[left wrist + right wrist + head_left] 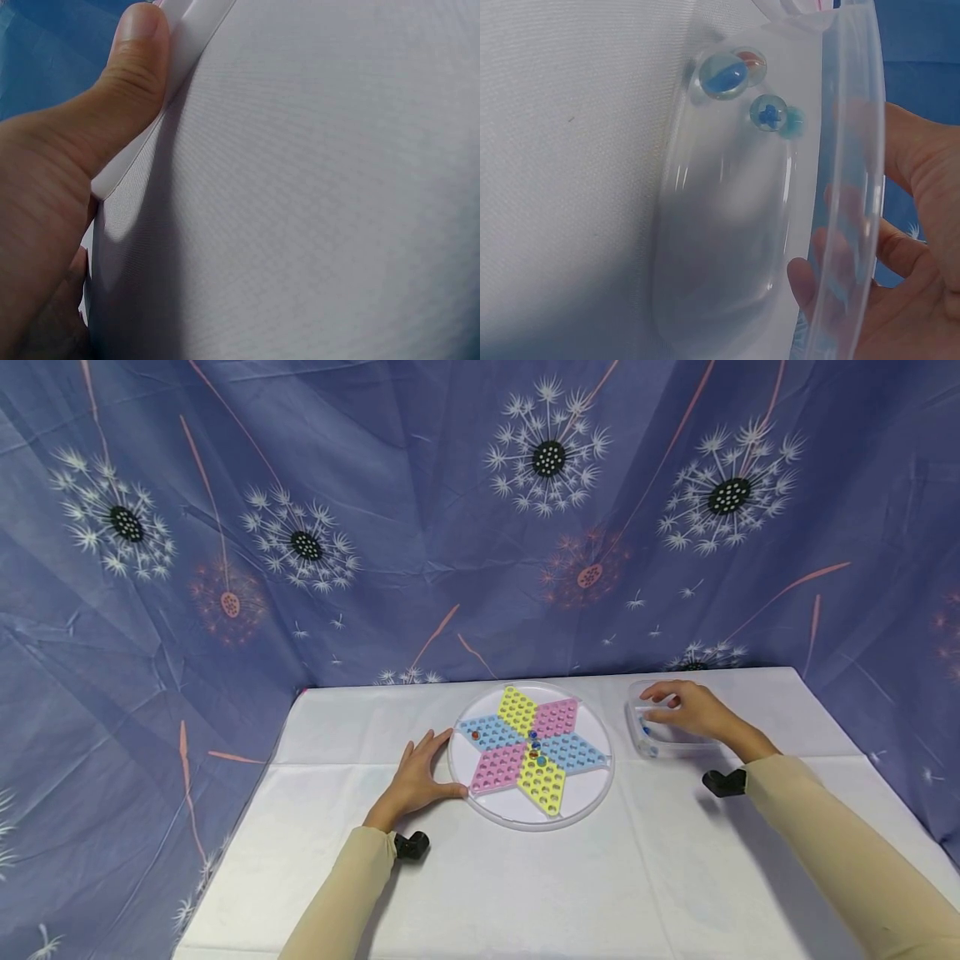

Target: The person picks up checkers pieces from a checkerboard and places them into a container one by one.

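A round white Chinese checkers board [585, 797] with a pink, yellow and blue star lies on the table. My left hand [416, 781] rests at its left rim, thumb and fingers spread; in the left wrist view the thumb [139, 67] touches the rim. A few marbles [542, 761] sit near the star's centre, and an orange marble [476, 736] is in the left blue point. Over a clear plastic box [686, 749] hovers my right hand [693, 710], fingers loosely bent and nothing seen in them. Several glass marbles [724, 76] lie at one end of the box.
A white cloth [540, 893] covers the table. Behind it hangs a blue curtain [420, 527] with dandelion prints, reaching the table's back edge. The box stands to the right of the board, with a gap between them.
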The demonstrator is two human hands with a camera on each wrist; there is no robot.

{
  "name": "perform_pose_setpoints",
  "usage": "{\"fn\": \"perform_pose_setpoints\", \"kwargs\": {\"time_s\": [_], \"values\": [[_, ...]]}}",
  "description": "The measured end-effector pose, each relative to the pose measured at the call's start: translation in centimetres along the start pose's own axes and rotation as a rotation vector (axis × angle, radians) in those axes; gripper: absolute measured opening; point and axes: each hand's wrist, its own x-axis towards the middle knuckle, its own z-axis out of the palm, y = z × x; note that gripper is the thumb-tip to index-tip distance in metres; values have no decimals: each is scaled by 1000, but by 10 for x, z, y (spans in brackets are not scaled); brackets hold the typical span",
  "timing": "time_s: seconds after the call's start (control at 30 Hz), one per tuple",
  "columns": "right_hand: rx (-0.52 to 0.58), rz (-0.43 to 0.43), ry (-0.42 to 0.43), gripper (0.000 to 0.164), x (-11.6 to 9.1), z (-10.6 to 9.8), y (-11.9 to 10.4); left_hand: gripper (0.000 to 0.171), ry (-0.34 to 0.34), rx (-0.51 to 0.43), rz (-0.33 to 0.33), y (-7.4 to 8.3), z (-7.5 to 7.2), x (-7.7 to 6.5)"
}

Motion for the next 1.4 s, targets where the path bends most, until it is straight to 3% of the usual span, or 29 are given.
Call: {"fn": "perform_pose_setpoints", "kwargs": {"time_s": [0.5, 0.93, 1.4], "values": [[-3, -25, 24, 36, 1, 2, 4, 114, -2, 6, 3, 1, 0, 0], [-17, -38, 26, 34, 0, -4, -12, 113, -1, 3, 7, 1, -1, 0], [-24, -168, 54, 32, 5, -5, -40, 113, -5, 0, 1, 1, -1, 0]]}}
